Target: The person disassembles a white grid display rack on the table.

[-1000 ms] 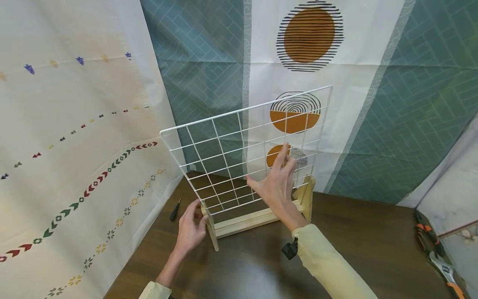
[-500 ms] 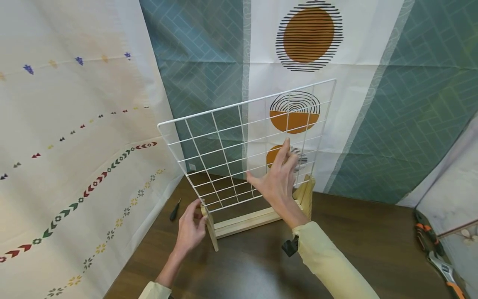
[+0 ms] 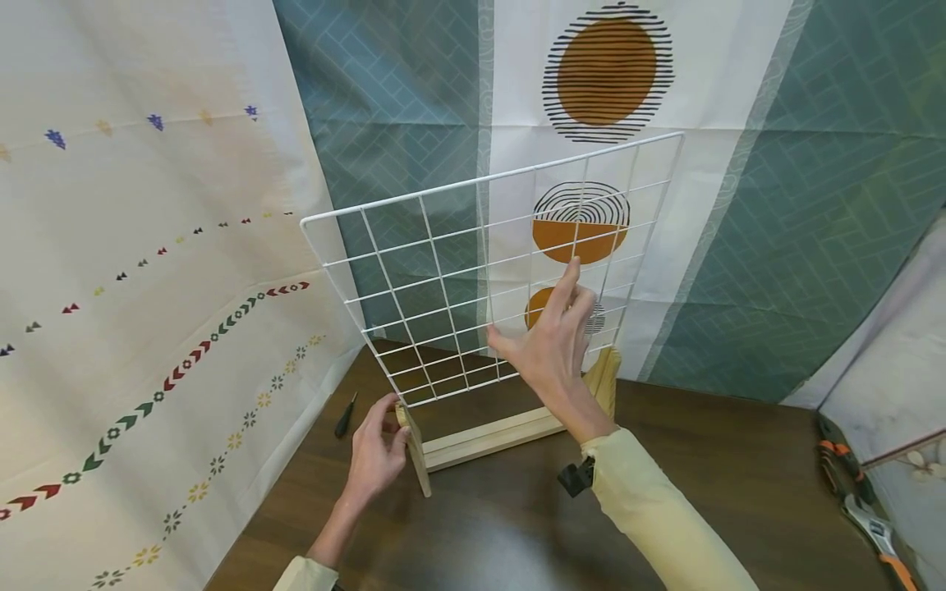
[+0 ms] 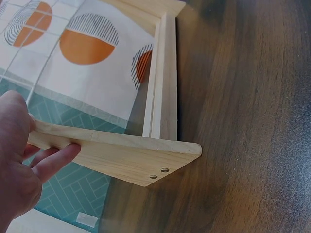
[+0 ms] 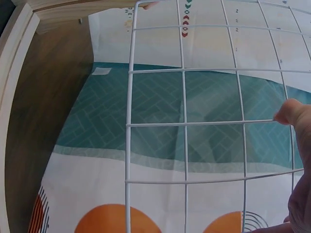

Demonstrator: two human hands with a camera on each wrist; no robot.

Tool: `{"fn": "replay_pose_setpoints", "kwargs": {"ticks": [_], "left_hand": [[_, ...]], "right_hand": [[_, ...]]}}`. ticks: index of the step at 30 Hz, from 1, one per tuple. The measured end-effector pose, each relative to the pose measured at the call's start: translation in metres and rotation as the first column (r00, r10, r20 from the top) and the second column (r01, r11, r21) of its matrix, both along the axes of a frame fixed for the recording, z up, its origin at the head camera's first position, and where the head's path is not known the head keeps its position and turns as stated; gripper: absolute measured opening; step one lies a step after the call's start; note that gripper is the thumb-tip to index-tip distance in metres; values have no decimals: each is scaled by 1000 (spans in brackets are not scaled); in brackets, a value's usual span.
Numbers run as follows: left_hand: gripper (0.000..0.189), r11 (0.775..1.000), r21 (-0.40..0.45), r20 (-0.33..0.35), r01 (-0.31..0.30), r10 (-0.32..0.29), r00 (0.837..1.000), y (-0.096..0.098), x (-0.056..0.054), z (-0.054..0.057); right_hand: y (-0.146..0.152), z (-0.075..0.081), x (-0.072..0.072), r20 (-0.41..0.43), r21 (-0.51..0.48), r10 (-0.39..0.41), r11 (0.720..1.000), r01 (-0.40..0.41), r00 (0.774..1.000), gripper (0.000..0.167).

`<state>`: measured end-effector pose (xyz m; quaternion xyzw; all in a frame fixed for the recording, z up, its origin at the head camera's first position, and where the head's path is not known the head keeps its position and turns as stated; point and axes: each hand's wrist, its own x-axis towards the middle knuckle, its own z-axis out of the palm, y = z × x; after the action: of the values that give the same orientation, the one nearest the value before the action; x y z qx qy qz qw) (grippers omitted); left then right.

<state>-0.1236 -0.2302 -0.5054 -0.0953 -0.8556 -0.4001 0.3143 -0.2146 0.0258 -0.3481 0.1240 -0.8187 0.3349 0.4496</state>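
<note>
A white wire grid panel (image 3: 477,179) stands tilted above a pale wooden stand. My right hand (image 3: 554,349) holds the grid near its middle, thumb and fingers spread across the wires; in the right wrist view a fingertip touches a wire of the grid (image 5: 128,125). The stand has a left side piece (image 3: 416,455), a right side piece (image 3: 608,382) and a crossbar (image 3: 488,442) between them. My left hand (image 3: 378,453) grips the top of the left side piece, where the grid's lower corner meets it. Two metal fasteners show low on that side piece (image 4: 116,151).
A dark-handled screwdriver (image 3: 345,417) lies on the brown wooden table (image 3: 473,533), left of the stand. Pliers (image 3: 838,460) and an adjustable wrench (image 3: 875,525) lie at the right edge. Patterned cloths (image 3: 384,90) hang behind and to the left.
The grid has swung more upright, its top edge and lower edge both rising. My right hand has moved slightly up with it. My left hand and the stand stay put.
</note>
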Motion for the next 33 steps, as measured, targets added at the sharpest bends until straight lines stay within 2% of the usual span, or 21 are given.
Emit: {"fn": "replay_pose_setpoints", "kwargs": {"ticks": [9, 15, 19, 27, 33], "left_hand": [[57, 1000, -8, -5, 2, -2, 1000, 0, 1, 0], [58, 1000, 18, 7, 9, -10, 1000, 1, 1, 1], [59, 999, 36, 11, 16, -17, 1000, 1, 1, 1], [58, 998, 68, 33, -7, 5, 999, 2, 3, 0], [58, 997, 79, 42, -26, 23, 999, 4, 6, 0]], "right_hand": [[3, 11, 6, 38, -42, -2, 999, 4, 999, 134], [13, 19, 10, 59, -56, 2, 998, 1, 998, 132], [23, 23, 11, 78, -62, -16, 998, 21, 997, 133], [48, 27, 15, 189, -108, -77, 989, 98, 979, 136], [67, 24, 16, 156, -138, -96, 983, 118, 983, 136]]}}
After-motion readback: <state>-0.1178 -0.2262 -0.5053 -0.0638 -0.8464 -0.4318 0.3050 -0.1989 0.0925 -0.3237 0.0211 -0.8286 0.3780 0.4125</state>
